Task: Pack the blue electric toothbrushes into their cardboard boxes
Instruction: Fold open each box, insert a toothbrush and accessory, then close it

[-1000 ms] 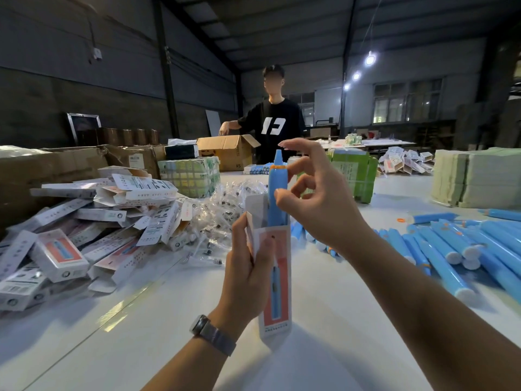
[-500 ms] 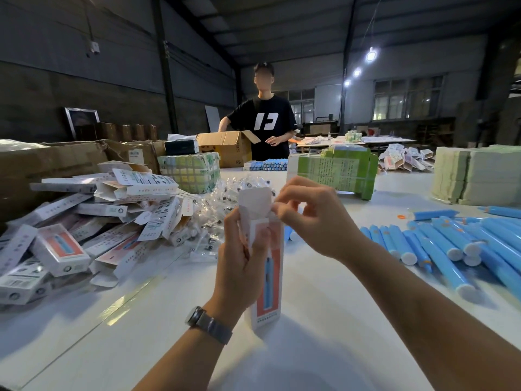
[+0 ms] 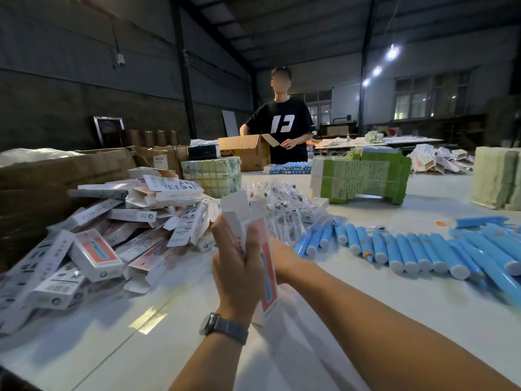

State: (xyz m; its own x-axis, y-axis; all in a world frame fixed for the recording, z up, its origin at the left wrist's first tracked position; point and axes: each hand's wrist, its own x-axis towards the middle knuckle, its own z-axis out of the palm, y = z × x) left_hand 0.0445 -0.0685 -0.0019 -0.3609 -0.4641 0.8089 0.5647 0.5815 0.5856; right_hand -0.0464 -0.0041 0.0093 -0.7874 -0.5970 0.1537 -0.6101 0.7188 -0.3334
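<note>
An upright white cardboard box (image 3: 269,280) with an orange-red panel stands on the white table (image 3: 380,311), its top flaps up and no toothbrush showing above it. My left hand (image 3: 236,266) wraps around its left side. My right hand (image 3: 284,262) is behind its right side, mostly hidden, touching it. Several loose blue electric toothbrushes (image 3: 406,249) lie in a row to the right. A heap of boxes (image 3: 112,235) of the same kind lies to the left.
Clear bagged small parts (image 3: 282,210) are piled behind the box. A green carton (image 3: 363,179) and a patterned block (image 3: 214,173) stand farther back. Brown cartons (image 3: 56,182) line the left edge. A person in a black shirt (image 3: 282,128) stands at an open carton across the table.
The toothbrush that stuck out of the box top has gone down inside. My right hand dropped from the top of the box to its right side. The box moved lower.
</note>
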